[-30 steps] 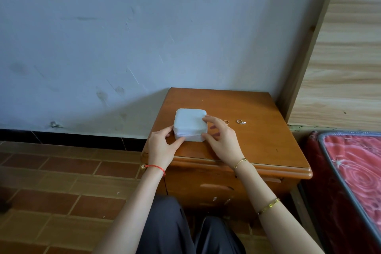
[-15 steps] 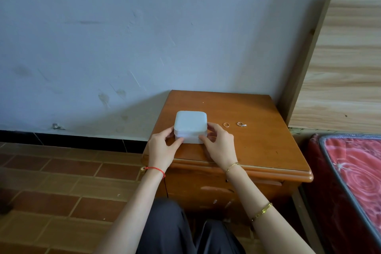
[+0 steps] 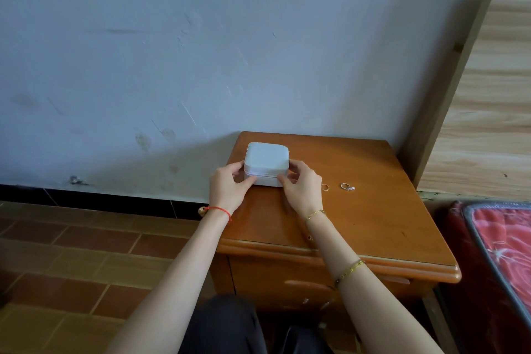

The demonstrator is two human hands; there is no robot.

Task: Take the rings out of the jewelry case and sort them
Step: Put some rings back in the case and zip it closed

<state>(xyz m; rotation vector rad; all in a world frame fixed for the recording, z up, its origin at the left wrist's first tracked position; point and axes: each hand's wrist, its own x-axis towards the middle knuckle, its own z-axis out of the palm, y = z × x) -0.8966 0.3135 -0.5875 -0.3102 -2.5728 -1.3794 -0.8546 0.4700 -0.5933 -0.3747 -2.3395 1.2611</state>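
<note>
A small white square jewelry case (image 3: 266, 160) sits closed on the wooden nightstand (image 3: 373, 218), towards its back left. My left hand (image 3: 228, 190) grips the case's left front corner and my right hand (image 3: 301, 190) grips its right front corner. Two rings lie on the wood to the right of my right hand: a thin gold ring (image 3: 325, 187) and a silver ring with a stone (image 3: 347, 187). The inside of the case is hidden.
The nightstand stands against a pale blue wall, with a wooden headboard (image 3: 488, 95) to its right. A red patterned mattress (image 3: 505, 253) lies at the lower right. Brown floor tiles (image 3: 71, 267) spread to the left. My dark-trousered knees are below the nightstand's front edge.
Both hands have pushed the case farther back on the nightstand, away from me. My right hand has shifted left, uncovering the gold ring.
</note>
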